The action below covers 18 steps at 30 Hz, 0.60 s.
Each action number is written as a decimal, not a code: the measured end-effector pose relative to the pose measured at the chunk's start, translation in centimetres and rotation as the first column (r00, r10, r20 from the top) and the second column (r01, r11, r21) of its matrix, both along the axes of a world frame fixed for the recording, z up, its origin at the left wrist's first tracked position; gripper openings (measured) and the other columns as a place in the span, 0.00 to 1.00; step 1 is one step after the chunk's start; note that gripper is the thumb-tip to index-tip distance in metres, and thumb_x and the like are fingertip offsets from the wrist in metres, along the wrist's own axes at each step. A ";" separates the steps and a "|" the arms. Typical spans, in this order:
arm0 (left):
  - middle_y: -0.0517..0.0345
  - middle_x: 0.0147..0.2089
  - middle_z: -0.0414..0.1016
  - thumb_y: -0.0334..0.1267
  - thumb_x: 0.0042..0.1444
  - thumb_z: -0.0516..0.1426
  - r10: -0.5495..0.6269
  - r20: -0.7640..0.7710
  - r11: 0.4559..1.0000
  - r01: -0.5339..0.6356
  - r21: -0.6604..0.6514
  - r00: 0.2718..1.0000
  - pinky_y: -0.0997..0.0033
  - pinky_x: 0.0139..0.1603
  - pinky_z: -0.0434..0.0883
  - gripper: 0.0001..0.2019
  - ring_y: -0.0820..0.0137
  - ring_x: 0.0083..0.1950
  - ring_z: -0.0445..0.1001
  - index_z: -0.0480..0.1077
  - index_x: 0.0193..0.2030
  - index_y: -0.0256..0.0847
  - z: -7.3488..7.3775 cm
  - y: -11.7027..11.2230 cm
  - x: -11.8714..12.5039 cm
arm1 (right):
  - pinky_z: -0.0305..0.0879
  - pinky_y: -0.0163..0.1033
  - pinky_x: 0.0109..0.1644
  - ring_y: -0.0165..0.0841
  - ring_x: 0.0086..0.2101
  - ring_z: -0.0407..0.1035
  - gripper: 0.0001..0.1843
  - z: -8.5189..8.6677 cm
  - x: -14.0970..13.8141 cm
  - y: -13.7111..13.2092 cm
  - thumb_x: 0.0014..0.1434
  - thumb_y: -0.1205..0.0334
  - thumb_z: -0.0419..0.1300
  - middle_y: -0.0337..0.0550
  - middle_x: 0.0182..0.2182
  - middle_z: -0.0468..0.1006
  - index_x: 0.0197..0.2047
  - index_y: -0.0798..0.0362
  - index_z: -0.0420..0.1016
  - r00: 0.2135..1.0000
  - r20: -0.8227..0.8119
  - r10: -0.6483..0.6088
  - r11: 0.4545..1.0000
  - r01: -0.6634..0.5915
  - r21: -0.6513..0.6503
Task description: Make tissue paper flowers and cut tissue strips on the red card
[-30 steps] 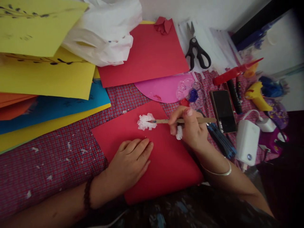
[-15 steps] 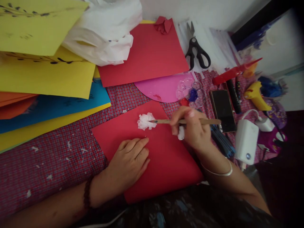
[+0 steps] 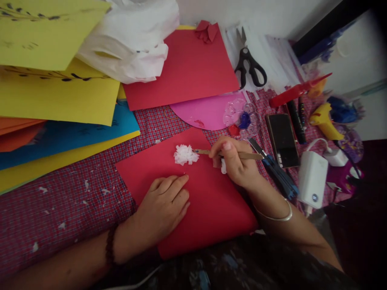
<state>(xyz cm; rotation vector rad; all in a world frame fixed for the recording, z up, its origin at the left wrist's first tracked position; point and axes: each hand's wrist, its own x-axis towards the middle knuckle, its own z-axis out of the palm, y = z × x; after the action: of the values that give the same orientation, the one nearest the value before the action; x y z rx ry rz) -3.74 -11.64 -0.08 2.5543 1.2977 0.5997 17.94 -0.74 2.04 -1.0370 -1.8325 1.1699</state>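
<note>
A red paper sheet (image 3: 211,213) lies in front of me, with a ruffled tuft of white tissue paper (image 3: 185,154) on its upper part. My left hand (image 3: 166,205) rests flat on the sheet just below the tuft, holding nothing. Pinched in the fingers of my right hand (image 3: 240,163) is a thin wooden stick (image 3: 250,156) with a dark-stained tip. That tip points left at the tuft's right edge; whether they touch, I cannot tell. A small white wad (image 3: 223,166), apparently tissue, shows beneath the right fingers.
Black-handled scissors (image 3: 249,64), a clear paint palette (image 3: 252,121), a phone (image 3: 282,141), a blue cutter (image 3: 279,175) and a white power bank (image 3: 313,177) lie to the right. Coloured sheets (image 3: 60,98) and crumpled white tissue (image 3: 130,40) cover the upper left. White scraps dot the checked cloth (image 3: 90,217).
My right hand has shifted slightly left, and the stick's rear end has come left with it. The stick's tip has moved from over the tuft to its right edge. My left hand stays put.
</note>
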 end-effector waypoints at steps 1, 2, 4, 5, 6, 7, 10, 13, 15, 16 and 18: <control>0.45 0.54 0.82 0.32 0.69 0.53 0.001 0.002 1.000 -0.001 -0.001 1.000 0.57 0.50 0.67 0.09 0.57 0.52 0.76 0.73 0.37 0.39 0.0 0.0 0.0 | 0.61 0.35 0.26 0.25 0.20 0.66 0.25 0.0 0.0 0.0 0.77 0.49 0.47 0.34 0.20 0.71 0.32 0.50 0.74 1.000 0.001 0.000 1.000 0.000 -0.012; 0.45 0.54 0.82 0.31 0.69 0.53 0.001 0.003 1.000 -0.001 -0.002 1.000 0.57 0.50 0.67 0.10 0.57 0.52 0.76 0.73 0.37 0.39 0.0 0.0 0.0 | 0.61 0.34 0.25 0.25 0.20 0.66 0.26 0.0 0.1 0.0 0.77 0.48 0.48 0.34 0.20 0.71 0.32 0.50 0.74 1.000 0.002 -0.004 1.000 0.004 -0.024; 0.45 0.54 0.82 0.31 0.68 0.53 0.005 0.009 1.000 -0.005 -0.001 1.000 0.57 0.50 0.67 0.10 0.57 0.52 0.75 0.73 0.37 0.39 0.0 0.0 0.0 | 0.58 0.34 0.22 0.25 0.18 0.65 0.26 0.2 0.2 0.2 0.77 0.47 0.48 0.34 0.19 0.71 0.32 0.50 0.74 0.999 -0.010 -0.043 0.998 0.042 -0.046; 0.45 0.54 0.82 0.31 0.69 0.53 0.006 0.011 1.000 -0.006 0.003 1.000 0.57 0.50 0.67 0.10 0.57 0.52 0.75 0.74 0.39 0.38 0.0 0.0 0.0 | 0.57 0.34 0.21 0.25 0.18 0.64 0.27 0.3 0.3 0.3 0.77 0.46 0.48 0.34 0.18 0.71 0.31 0.50 0.74 0.996 -0.023 -0.081 0.996 0.080 -0.046; 0.45 0.54 0.82 0.31 0.69 0.53 0.003 0.010 1.000 -0.003 0.012 1.000 0.57 0.49 0.67 0.09 0.57 0.51 0.75 0.76 0.42 0.37 0.0 0.0 -0.1 | 0.55 0.35 0.20 0.26 0.17 0.63 0.27 0.5 0.3 0.3 0.76 0.45 0.48 0.34 0.18 0.71 0.31 0.49 0.74 0.991 -0.037 -0.126 0.992 0.125 -0.036; 0.45 0.55 0.81 0.31 0.69 0.53 -0.003 0.003 1.000 0.002 0.022 1.000 0.57 0.49 0.67 0.10 0.57 0.51 0.75 0.76 0.47 0.37 -0.1 0.0 -0.1 | 0.54 0.36 0.20 0.26 0.16 0.62 0.27 0.7 0.4 0.4 0.76 0.44 0.48 0.35 0.17 0.70 0.31 0.49 0.74 0.984 -0.051 -0.172 0.985 0.171 -0.015; 0.46 0.56 0.81 0.32 0.69 0.53 -0.028 -0.044 0.997 0.031 0.065 0.999 0.55 0.49 0.69 0.15 0.56 0.51 0.75 0.76 0.57 0.38 -0.3 0.0 -0.1 | 0.54 0.37 0.21 0.27 0.16 0.60 0.27 1.1 0.9 0.5 0.76 0.44 0.48 0.34 0.17 0.69 0.31 0.48 0.73 0.970 -0.060 -0.236 0.966 0.240 0.091; 0.44 0.56 0.80 0.33 0.69 0.54 -0.044 -0.105 0.992 0.056 0.109 0.994 0.55 0.48 0.71 0.14 0.54 0.52 0.75 0.77 0.56 0.38 -0.6 -0.1 -0.1 | 0.58 0.37 0.26 0.28 0.19 0.63 0.25 1.0 2.3 0.0 0.77 0.46 0.44 0.35 0.19 0.69 0.33 0.48 0.72 0.980 0.132 -0.150 0.954 0.109 0.279; 0.43 0.56 0.79 0.33 0.69 0.54 -0.055 -0.134 0.988 0.074 0.139 0.989 0.54 0.49 0.72 0.14 0.53 0.52 0.75 0.77 0.56 0.36 -0.9 -0.2 -0.1 | 0.59 0.39 0.30 0.31 0.23 0.66 0.25 0.4 3.7 -0.6 0.76 0.48 0.44 0.38 0.22 0.72 0.34 0.49 0.72 0.923 0.373 -0.092 0.908 -0.076 0.412; 0.42 0.55 0.79 0.33 0.69 0.54 -0.059 -0.142 0.986 0.080 0.145 0.988 0.54 0.49 0.73 0.14 0.53 0.53 0.75 0.77 0.56 0.36 -1.0 -0.2 -0.1 | 0.59 0.40 0.31 0.32 0.25 0.67 0.24 0.2 4.5 -0.9 0.75 0.48 0.46 0.40 0.24 0.74 0.33 0.50 0.72 0.892 0.446 -0.075 0.888 -0.144 0.437; 0.40 0.55 0.79 0.33 0.70 0.53 -0.064 -0.105 0.992 0.075 0.101 0.992 0.51 0.52 0.73 0.14 0.52 0.53 0.76 0.77 0.55 0.35 -1.3 -0.2 -0.1 | 0.59 0.40 0.33 0.34 0.27 0.69 0.19 -0.2 6.0 -1.5 0.71 0.51 0.51 0.44 0.26 0.78 0.35 0.51 0.76 0.816 0.576 -0.051 0.862 -0.255 0.437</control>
<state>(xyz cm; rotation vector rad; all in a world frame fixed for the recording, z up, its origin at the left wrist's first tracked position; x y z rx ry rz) -3.86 -11.87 -1.40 2.7359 1.2329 0.5441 23.91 -2.27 1.83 -1.0453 -2.5155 0.3757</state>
